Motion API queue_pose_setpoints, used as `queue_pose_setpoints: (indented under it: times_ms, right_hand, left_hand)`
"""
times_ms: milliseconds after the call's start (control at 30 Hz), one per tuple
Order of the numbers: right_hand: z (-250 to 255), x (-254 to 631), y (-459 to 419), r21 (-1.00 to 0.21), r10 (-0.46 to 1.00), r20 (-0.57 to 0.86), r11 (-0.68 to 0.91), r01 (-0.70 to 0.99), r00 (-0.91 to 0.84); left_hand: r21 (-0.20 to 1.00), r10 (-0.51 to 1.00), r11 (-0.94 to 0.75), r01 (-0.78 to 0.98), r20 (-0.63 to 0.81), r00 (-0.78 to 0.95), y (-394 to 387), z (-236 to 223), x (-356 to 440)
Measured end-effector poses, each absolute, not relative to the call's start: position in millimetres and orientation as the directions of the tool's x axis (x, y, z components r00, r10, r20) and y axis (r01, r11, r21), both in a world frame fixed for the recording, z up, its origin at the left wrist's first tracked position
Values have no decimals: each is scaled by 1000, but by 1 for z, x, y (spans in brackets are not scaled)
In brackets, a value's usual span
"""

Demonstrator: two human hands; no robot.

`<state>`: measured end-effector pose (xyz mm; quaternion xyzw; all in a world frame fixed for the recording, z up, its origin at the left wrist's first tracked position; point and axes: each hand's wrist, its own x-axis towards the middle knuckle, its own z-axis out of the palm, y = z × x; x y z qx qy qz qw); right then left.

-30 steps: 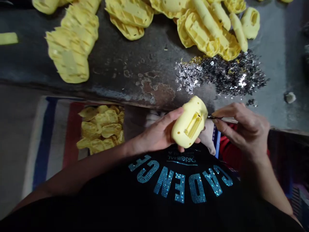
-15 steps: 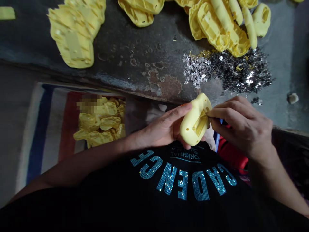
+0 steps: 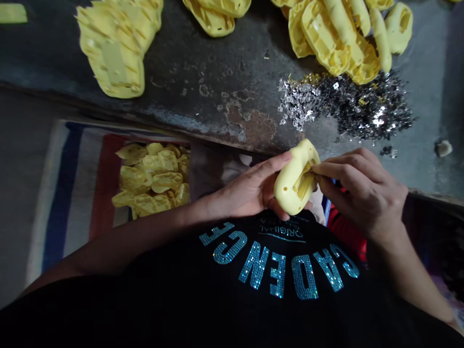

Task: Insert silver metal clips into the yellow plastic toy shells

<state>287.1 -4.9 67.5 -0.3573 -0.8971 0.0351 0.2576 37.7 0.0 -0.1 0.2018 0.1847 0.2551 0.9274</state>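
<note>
A yellow plastic shell [image 3: 284, 186] with a rectangular recess and small holes is gripped in my left hand [image 3: 255, 191], thumb on its upper edge and fingers beneath. My right hand [image 3: 362, 183] pinches at the recess from the right, fingertips pressed together. Whatever is between those fingertips is too small to make out. Beyond the right hand, a heap of small shiny metal clips [image 3: 369, 108] lies on the dark worktable [image 3: 203, 111].
Yellow shells [image 3: 326, 36] are piled behind the metal heap. A stack of yellow parts [image 3: 118, 63] lies at the back left. Below the table edge, more yellow shells [image 3: 155, 176] fill a striped sack [image 3: 67, 193]. A small whitish lump [image 3: 442, 148] sits at far right.
The view has shifted slightly. My left hand still holds the shell, and my right fingertips stay at its recess with only a small change of angle.
</note>
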Motion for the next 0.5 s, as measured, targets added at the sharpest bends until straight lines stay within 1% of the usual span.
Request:
queue_pose_setpoints:
  times_ms: [167,233,267,333,400,433,500]
  right_hand:
    - [64,287,-12,-327,689,461,718,614,-560]
    - [64,288,-14,-407,744,459,662,630,-486]
    - [64,289,-14,-469,786,441,614,635,-434]
    - [62,292,-12,-617,868,355,497,610,-348]
    - [59,294,-8,-735,917,227,382,561,-327]
    - [57,294,-7,-768,927,174,339,543,-332]
    - [53,292,-6,-789,929,149,318,527,-338]
  left_hand:
    - [469,543,792,-391,-246,803,0,0,38]
    - [474,551,788,-393,-257,794,0,2,39]
    - [483,560,781,-395,-264,785,-1,4,39]
    - [526,606,749,-404,-296,738,-3,7,41]
    - [595,675,693,-408,-336,657,-7,10,42]
    - [633,707,660,-405,-341,619,-10,12,42]
    - [694,753,598,-401,-315,578,-15,16,39]
